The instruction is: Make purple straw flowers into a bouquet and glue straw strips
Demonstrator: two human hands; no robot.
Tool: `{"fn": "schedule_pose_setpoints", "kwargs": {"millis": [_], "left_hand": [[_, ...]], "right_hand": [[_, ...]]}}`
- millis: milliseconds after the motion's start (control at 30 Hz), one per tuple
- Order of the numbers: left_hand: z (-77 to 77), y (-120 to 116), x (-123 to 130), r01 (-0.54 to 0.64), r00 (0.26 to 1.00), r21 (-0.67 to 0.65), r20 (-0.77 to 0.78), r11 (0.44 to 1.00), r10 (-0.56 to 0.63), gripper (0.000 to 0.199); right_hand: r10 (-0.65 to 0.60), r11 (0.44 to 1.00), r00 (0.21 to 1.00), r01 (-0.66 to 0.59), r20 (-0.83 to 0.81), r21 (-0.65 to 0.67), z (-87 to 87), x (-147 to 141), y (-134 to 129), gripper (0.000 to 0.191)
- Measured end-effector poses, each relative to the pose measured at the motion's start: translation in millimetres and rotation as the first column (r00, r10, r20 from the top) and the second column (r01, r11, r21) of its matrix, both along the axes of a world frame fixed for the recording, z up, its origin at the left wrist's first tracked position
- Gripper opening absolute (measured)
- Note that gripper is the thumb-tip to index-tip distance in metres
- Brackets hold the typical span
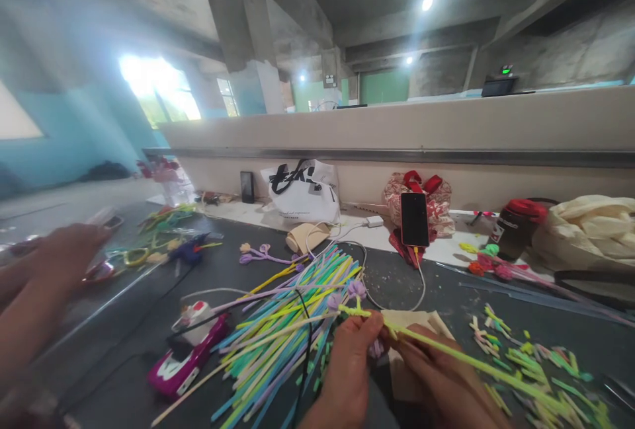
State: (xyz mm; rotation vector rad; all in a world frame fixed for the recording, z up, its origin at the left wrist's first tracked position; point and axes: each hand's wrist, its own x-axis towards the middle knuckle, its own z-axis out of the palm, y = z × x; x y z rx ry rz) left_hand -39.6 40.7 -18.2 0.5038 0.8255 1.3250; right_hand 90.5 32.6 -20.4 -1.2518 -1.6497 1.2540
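Note:
My left hand (350, 353) pinches a yellow-green pipe-cleaner stem (466, 351) close to its upper end. Small fuzzy purple flowers (356, 289) sit on short branches just beyond my fingertips. Against the same stem, my right hand (429, 366) has its fingers closed, a little to the right of the left hand. The stem's long tail runs down to the lower right. A big heap of loose coloured pipe cleaners (278, 336) lies just left of my hands. Under my right hand is a beige sheet (399, 373), partly hidden.
A magenta power strip (186, 366) with cables stands left. Cut pipe-cleaner pieces (540, 373) are scattered right. Behind are a propped phone (415, 219), a white bag (302, 194) and a dark red-lidded cup (516, 231). Another person's hand (69, 244) reaches in, near a blue glue gun (191, 249).

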Motion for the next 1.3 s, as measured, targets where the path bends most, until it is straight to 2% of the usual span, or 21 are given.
{"fn": "schedule_pose_setpoints", "kwargs": {"millis": [133, 267, 400, 467, 500, 567, 667, 767, 833, 933, 1100, 1200, 1300], "left_hand": [[-6.3, 6, -2, -0.116, 0.978, 0.007, -0.173, 0.993, 0.116, 0.026], [-2.7, 8, -6, -0.17, 0.885, 0.124, -0.416, 0.978, 0.207, 0.018], [9.3, 4, -7, -0.088, 0.681, 0.194, -0.704, 0.977, 0.201, 0.014], [13.7, 1, -7, 0.006, 0.577, 0.203, -0.8, 0.979, 0.162, 0.015], [15.4, 0, -7, 0.074, 0.553, 0.203, -0.823, 0.976, 0.13, 0.015], [17.9, -3, -8, 0.222, 0.579, 0.191, -0.815, 0.956, 0.028, 0.016], [20.6, -8, -11, 0.403, 0.713, 0.21, -0.683, 0.891, -0.161, 0.014], [21.2, -11, -12, 0.48, 0.802, 0.22, -0.503, 0.849, -0.322, 0.012], [20.1, -10, -11, 0.477, 0.825, 0.184, -0.431, 0.859, -0.366, 0.011], [17.5, -7, -10, 0.429, 0.843, 0.147, -0.42, 0.891, -0.337, 0.014], [13.2, -3, -10, 0.366, 0.844, 0.096, -0.453, 0.925, -0.287, 0.017], [10.3, -2, -10, 0.318, 0.81, 0.097, -0.545, 0.943, -0.217, 0.017], [8.8, -3, -10, 0.302, 0.791, 0.122, -0.585, 0.945, -0.177, 0.014]], "right_hand": [[-0.033, 0.977, 0.961, -0.026, 0.273, 0.21, 6.7, -12, -4, 0.03], [-0.059, 0.938, 0.838, -0.139, 0.543, 0.318, 16.1, -12, -5, 0.026], [-0.099, 0.918, 0.719, -0.201, 0.688, 0.342, 25.6, 0, -7, 0.025], [-0.128, 0.914, 0.687, -0.199, 0.715, 0.354, 33.2, 9, -7, 0.027], [-0.137, 0.915, 0.684, -0.19, 0.716, 0.356, 37.6, 14, -6, 0.027], [-0.111, 0.924, 0.723, -0.178, 0.682, 0.339, 46.5, 24, -1, 0.026], [0.049, 0.964, 0.857, -0.175, 0.513, 0.201, 54.5, 36, 9, 0.023], [0.249, 0.968, 0.941, -0.246, 0.228, -0.044, 53.2, 43, 20, 0.023], [0.301, 0.952, 0.944, -0.289, 0.133, -0.104, 50.8, 45, 24, 0.023], [0.294, 0.955, 0.935, -0.297, 0.198, -0.012, 50.6, 44, 25, 0.022], [0.157, 0.941, 0.864, -0.279, 0.478, 0.194, 50.4, 39, 21, 0.02], [0.173, 0.931, 0.846, -0.307, 0.504, 0.196, 44.7, 34, 18, 0.02], [0.175, 0.947, 0.882, -0.272, 0.438, 0.169, 37.9, 28, 15, 0.022]]}}
